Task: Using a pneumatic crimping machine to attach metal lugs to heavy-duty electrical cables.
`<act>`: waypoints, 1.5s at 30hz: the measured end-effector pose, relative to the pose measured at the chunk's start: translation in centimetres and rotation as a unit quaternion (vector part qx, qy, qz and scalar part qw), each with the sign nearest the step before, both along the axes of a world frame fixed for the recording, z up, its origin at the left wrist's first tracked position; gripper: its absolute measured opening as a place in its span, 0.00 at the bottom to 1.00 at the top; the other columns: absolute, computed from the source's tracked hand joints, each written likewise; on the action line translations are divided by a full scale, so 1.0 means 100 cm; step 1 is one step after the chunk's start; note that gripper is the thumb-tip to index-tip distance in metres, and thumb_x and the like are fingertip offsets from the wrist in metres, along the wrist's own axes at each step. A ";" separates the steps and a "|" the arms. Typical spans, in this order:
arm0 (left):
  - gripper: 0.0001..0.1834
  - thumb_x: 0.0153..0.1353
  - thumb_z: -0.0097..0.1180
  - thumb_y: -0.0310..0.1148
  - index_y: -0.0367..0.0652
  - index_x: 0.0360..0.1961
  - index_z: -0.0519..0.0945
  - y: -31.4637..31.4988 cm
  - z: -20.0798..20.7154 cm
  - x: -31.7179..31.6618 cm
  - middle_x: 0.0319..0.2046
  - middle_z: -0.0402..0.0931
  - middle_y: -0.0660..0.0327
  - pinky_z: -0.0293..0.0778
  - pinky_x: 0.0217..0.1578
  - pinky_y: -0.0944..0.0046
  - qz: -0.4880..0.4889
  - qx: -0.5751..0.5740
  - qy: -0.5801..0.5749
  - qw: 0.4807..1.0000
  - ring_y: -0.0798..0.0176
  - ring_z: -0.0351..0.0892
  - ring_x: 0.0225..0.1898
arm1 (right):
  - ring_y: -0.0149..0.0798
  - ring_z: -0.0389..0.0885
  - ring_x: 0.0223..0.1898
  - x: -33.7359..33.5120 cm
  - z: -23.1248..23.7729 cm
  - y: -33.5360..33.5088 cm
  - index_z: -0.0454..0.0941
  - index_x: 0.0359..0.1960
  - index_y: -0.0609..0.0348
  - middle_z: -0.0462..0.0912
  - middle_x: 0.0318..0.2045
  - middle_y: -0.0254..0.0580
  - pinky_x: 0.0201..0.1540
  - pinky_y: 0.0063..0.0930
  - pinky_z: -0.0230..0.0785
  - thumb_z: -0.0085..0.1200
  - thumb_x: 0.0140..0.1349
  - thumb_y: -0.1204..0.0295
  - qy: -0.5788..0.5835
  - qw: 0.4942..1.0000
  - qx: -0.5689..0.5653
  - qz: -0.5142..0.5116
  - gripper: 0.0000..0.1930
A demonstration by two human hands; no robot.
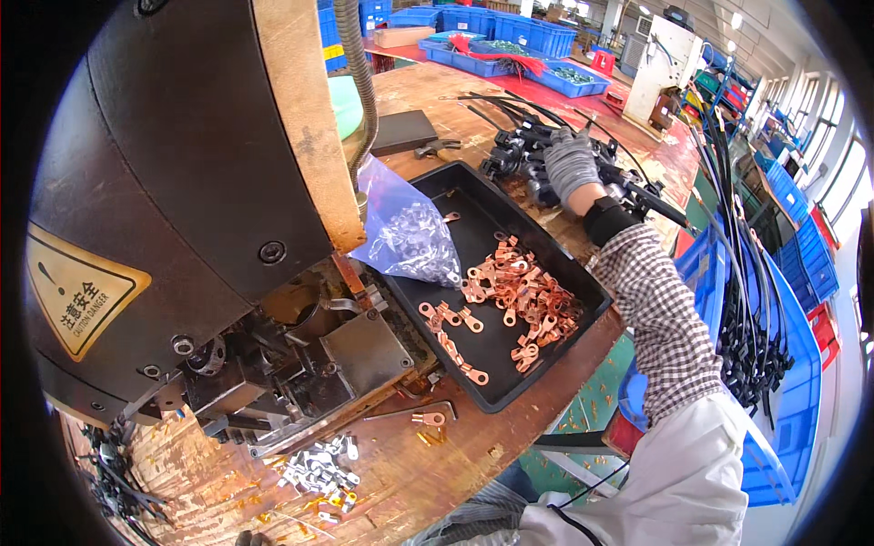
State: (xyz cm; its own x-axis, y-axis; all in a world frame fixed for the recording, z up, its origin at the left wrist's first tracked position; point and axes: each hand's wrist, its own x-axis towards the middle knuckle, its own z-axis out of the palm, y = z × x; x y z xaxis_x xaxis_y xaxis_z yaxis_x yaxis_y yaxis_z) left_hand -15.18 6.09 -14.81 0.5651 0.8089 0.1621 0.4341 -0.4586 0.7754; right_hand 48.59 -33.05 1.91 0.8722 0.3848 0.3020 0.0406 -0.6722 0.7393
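Note:
My right hand (572, 166), in a grey glove, reaches far over the bench to a heap of black cables (521, 156) with bulky black fittings. Its fingers curl down over one of the black cables, and their tips are partly hidden in the heap. Of my left hand only a dark bit of glove (250, 539) shows at the lower edge, so its fingers cannot be made out. Between my arms lies a black tray (473, 205) with many copper cable lugs (523, 282). A clear bag of silvery lugs (410, 241) rests on its left side.
A dark press machine (200, 164) with a yellow warning sign fills the left. Silvery lugs (319, 469), a hex key (410, 411) and one copper lug (428, 419) lie in front. A hammer (439, 147) lies behind the tray. Long cables (751, 328) hang over a blue bin (792, 382) at right.

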 end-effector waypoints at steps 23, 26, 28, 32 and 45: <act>0.22 0.56 0.53 0.34 0.34 0.50 0.66 -0.014 0.032 0.015 0.41 0.72 0.51 0.73 0.32 0.68 -0.107 0.235 0.129 0.957 0.59 0.74 0.36 | 0.54 0.52 0.62 -0.016 -0.026 0.008 0.72 0.48 0.63 0.62 0.58 0.52 0.61 0.55 0.37 0.39 0.55 0.66 -0.014 0.985 0.170 -0.034 0.21; 0.19 0.58 0.51 0.35 0.33 0.47 0.68 -0.023 0.044 0.017 0.39 0.73 0.48 0.72 0.40 0.59 -0.094 0.265 0.139 0.950 0.53 0.73 0.39 | 0.57 0.51 0.62 -0.050 -0.004 0.031 0.71 0.50 0.62 0.61 0.58 0.54 0.60 0.57 0.37 0.41 0.55 0.60 0.049 0.976 0.208 -0.036 0.24; 0.19 0.59 0.46 0.36 0.32 0.47 0.67 0.011 0.023 0.001 0.38 0.72 0.47 0.72 0.40 0.55 -0.206 0.399 0.133 0.884 0.49 0.73 0.38 | 0.55 0.52 0.62 -0.055 0.000 0.023 0.69 0.51 0.61 0.60 0.58 0.53 0.59 0.59 0.38 0.45 0.52 0.51 0.051 0.973 0.221 -0.040 0.31; 0.21 0.63 0.33 0.40 0.32 0.46 0.66 0.011 0.022 0.001 0.38 0.71 0.44 0.68 0.42 0.43 -0.243 0.476 0.120 0.837 0.42 0.71 0.38 | 0.51 0.57 0.59 -0.122 0.005 0.042 0.71 0.47 0.59 0.66 0.53 0.50 0.60 0.47 0.47 0.51 0.49 0.52 0.107 0.909 0.394 0.084 0.28; 0.18 0.59 0.46 0.38 0.39 0.47 0.69 -0.004 0.020 0.003 0.37 0.72 0.51 0.70 0.26 0.62 -0.120 0.163 0.056 0.978 0.57 0.72 0.30 | 0.47 0.72 0.46 -0.216 -0.010 -0.004 0.75 0.40 0.57 0.75 0.43 0.47 0.48 0.36 0.65 0.53 0.52 0.61 0.050 0.810 0.553 0.190 0.17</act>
